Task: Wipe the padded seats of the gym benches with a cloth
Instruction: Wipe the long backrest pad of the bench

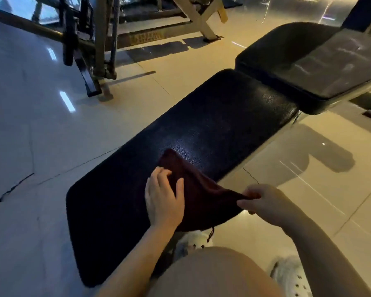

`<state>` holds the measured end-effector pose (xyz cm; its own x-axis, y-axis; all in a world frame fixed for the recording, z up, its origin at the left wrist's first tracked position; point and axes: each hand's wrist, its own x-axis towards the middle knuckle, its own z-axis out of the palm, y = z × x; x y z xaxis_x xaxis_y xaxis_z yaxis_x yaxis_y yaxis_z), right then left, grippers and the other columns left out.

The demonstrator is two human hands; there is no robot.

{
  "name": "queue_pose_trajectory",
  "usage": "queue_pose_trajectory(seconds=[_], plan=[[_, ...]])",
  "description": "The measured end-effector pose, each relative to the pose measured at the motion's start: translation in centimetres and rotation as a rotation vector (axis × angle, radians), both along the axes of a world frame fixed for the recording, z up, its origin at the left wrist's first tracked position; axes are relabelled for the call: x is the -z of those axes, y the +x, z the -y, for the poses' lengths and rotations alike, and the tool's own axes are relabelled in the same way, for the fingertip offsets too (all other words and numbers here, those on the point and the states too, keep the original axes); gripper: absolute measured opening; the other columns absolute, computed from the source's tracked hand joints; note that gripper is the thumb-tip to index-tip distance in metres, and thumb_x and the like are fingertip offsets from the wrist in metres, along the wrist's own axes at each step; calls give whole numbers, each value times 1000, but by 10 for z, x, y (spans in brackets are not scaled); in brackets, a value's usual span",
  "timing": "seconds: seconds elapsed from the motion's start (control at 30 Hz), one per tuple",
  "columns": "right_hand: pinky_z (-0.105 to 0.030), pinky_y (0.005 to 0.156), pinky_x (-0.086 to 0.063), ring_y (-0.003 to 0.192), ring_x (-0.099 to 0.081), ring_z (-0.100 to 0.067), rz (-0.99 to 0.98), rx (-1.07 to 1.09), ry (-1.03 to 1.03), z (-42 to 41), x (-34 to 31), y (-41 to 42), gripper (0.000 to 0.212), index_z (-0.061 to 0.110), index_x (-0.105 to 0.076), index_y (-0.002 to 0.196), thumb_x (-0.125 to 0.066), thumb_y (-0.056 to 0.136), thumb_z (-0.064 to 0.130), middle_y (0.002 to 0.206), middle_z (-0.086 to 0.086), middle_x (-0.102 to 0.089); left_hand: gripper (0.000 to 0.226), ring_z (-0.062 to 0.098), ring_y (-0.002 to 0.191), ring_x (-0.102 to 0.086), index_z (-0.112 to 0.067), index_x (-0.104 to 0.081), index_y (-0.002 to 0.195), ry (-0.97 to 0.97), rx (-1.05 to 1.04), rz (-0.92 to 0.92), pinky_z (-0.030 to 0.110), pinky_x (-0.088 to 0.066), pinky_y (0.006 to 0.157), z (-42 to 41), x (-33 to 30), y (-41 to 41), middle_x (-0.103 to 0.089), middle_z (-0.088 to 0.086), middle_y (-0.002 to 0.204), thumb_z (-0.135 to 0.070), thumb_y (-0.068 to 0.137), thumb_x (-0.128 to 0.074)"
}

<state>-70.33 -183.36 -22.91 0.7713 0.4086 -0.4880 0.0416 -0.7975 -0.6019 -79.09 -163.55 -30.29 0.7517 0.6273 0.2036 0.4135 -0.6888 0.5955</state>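
Cloth (201, 202) on black padded bench (212, 125), glossy tiled floor (41, 136).

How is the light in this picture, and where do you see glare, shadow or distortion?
Head view: dim, warm light; a soft sheen on the long black pad just beyond the dark red cloth; bright streaks of glare on the glossy floor; the bench throws a dark shadow on the floor at right; the wide lens bends straight lines near the edges; the left hand and right hand look slightly soft.

Cloth (204, 196) part hidden under left hand (164, 202); upper pad (321, 61) cut by right edge; white shoes (291, 279) blurred.
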Motion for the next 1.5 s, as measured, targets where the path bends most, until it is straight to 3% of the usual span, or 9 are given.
queue_pose_trajectory(seconds=[0.1,0.2,0.4,0.53,0.73,1.0,1.13,1.3,1.5], plan=[[-32,76,-43,87,-58,-16,115,15,-50,-8,7,4,7,22,-63,87,-65,91,28,91,3,-63,88,20,149,4,-21,-3,154,102,8,-337,41,10,114,-6,10,0,2,4,162,-67,80,10],[-28,83,-34,111,-52,-20,517,158,47,-21,7,10,25,19,-63,114,-61,93,32,117,1,-55,86,16,141,23,-27,18,144,135,20,-395,42,13,113,-8,11,7,23,-2,155,-70,71,30],[-43,106,-35,132,-40,-27,895,113,144,-32,10,52,42,12,-56,131,-51,97,36,140,-9,-48,84,15,141,26,-26,24,142,180,123,-393,42,15,112,-10,0,51,28,-3,152,-68,70,35],[-50,116,-23,143,-29,-28,1013,-91,-42,-25,8,100,55,12,-45,142,-34,98,42,150,-11,-40,68,18,146,20,-23,20,148,188,196,-345,44,14,115,4,-21,129,21,2,159,-61,94,5],[-42,119,-19,146,-24,-23,971,-81,-150,18,-17,166,58,17,-31,151,-26,100,44,157,-6,-32,67,21,149,11,-22,4,154,278,371,-239,50,6,119,45,-56,247,9,5,162,-57,99,-11],[-23,111,-20,141,-29,-10,867,183,258,18,9,170,59,22,-30,152,-28,98,46,155,5,-34,65,14,149,4,-31,-10,154,317,501,-213,46,4,120,48,-80,323,-3,-3,163,-62,97,-17],[-31,114,-16,146,-18,-16,964,101,112,16,16,166,61,24,-34,150,-30,98,54,161,2,-21,65,13,149,7,-32,-3,154,320,476,-194,45,6,119,43,-68,290,4,-4,163,-61,97,-16],[-55,119,-5,148,-15,-26,1000,-120,-28,4,27,138,64,29,-40,147,-17,98,62,156,-3,-33,65,9,147,14,-32,7,152,251,301,-321,41,8,120,4,-43,207,12,-7,161,-59,96,-13],[-35,121,5,146,-12,-5,912,-110,177,12,19,146,73,27,-29,152,-13,94,68,156,9,-26,69,10,146,16,-29,8,152,167,147,-425,42,9,120,-7,-42,176,15,-5,161,-60,94,-11]])
